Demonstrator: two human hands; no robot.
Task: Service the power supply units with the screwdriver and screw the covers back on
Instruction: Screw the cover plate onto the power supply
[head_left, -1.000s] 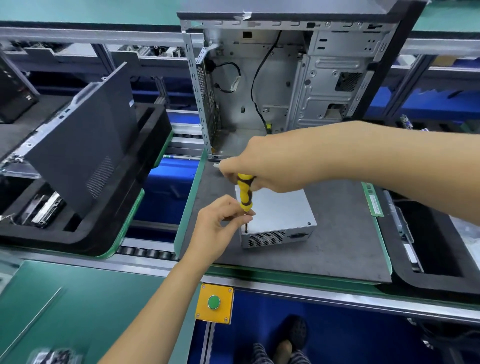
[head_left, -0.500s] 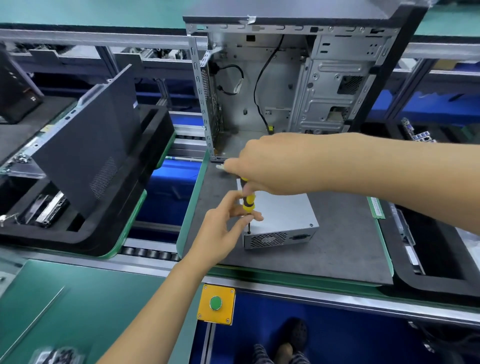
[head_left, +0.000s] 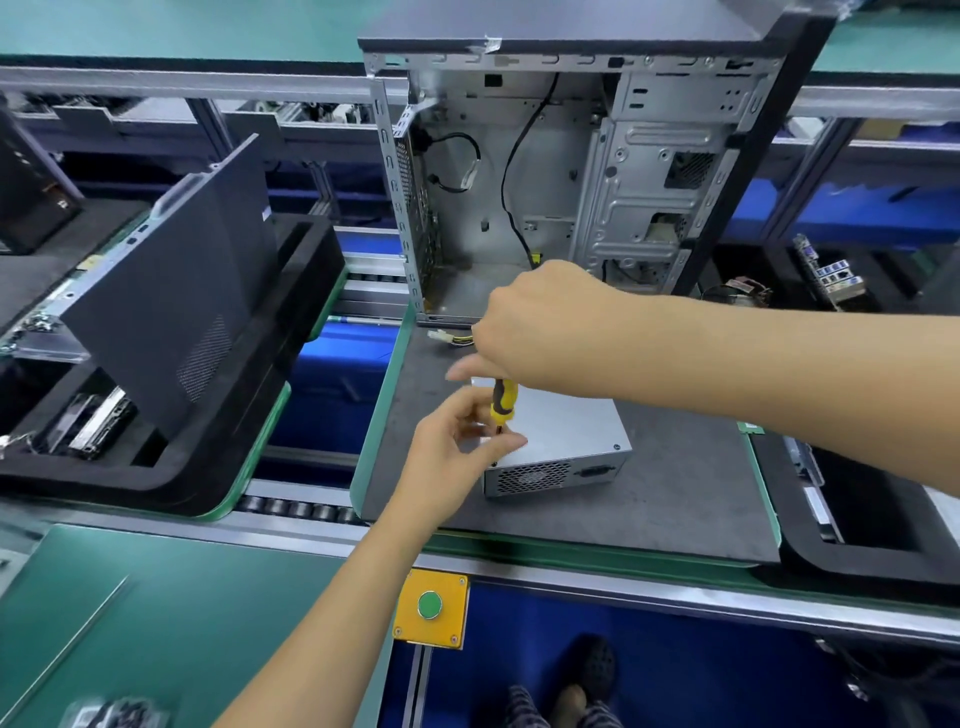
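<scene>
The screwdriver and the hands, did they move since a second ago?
Hardly. The right hand keeps its grip on the yellow screwdriver, upright over the power supply's near-left corner. The left hand's fingers shifted slightly around the shaft. The power supply stayed on the grey mat.

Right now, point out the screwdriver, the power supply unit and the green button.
screwdriver (head_left: 504, 399): head view, yellow-and-black handle below the right hand.
power supply unit (head_left: 571, 423): head view, bare silver top cover.
green button (head_left: 429, 605): head view, centre of its round cap.

Right hand (head_left: 540, 332) fisted, left hand (head_left: 457, 447) pinching.
</scene>
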